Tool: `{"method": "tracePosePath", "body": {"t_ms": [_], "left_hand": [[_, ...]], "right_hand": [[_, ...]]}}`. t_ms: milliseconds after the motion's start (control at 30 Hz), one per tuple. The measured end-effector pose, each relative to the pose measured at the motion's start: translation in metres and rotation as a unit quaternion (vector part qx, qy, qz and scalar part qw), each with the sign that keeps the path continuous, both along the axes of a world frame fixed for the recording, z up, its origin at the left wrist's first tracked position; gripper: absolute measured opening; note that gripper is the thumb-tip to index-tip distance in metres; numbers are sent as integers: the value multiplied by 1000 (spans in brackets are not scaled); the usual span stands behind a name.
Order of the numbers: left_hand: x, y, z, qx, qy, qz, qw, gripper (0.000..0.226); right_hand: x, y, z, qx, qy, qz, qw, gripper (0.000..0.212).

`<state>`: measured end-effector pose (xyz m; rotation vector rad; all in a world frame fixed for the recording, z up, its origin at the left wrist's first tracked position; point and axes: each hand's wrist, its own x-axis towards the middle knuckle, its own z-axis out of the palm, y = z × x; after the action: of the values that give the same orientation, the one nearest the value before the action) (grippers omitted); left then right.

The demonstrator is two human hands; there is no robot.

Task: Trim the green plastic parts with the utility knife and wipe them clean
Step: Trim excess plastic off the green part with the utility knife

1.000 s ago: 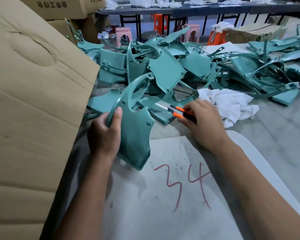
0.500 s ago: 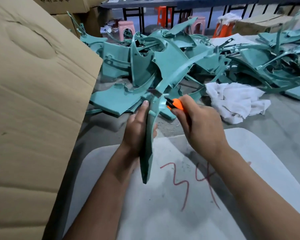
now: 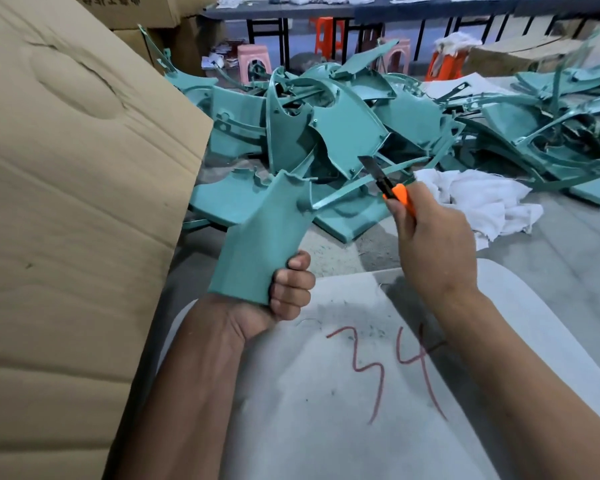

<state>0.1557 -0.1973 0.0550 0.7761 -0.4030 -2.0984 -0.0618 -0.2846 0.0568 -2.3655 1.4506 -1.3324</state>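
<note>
Green part (image 3: 257,244) upright above bench (image 3: 326,393), your left hand (image 3: 284,292) clenched round its lower end. Right hand (image 3: 430,244) grips knife (image 3: 383,183), blade out, off part, near its thin arm. Brace part firm; draw blade along edge, away from left fingers. Flash on edges too small to see. Rag (image 3: 478,199) near, right. Left palm hidden behind part.

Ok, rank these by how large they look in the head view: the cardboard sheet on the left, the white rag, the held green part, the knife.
1. Cardboard sheet, though nearness inflates it.
2. Held green part.
3. White rag: close to the part, unsure.
4. Knife, partly hidden.
</note>
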Motion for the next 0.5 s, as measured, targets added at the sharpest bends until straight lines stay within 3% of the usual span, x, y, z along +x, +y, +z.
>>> {"method": "tracePosePath", "body": {"t_ms": [67, 167, 333, 400, 433, 500], "left_hand": [[-1, 1, 0, -6, -6, 7, 1000, 37], [-1, 3, -4, -11, -13, 54, 998, 40], [1, 7, 3, -32, -17, 82, 996, 25], [0, 7, 6, -33, -26, 79, 996, 21], [-1, 6, 7, -33, -39, 79, 996, 29], [-2, 6, 11, -43, -58, 94, 993, 67]], "right_hand": [[1, 3, -1, -19, 5, 36, 999, 25], [5, 5, -3, -24, 76, 94, 992, 31], [-12, -16, -11, 64, 93, -49, 992, 32], [-17, -21, -14, 115, 143, -92, 979, 33], [-18, -22, -15, 133, 164, -102, 972, 33], [-15, -21, -15, 148, 168, -111, 968, 33]]}}
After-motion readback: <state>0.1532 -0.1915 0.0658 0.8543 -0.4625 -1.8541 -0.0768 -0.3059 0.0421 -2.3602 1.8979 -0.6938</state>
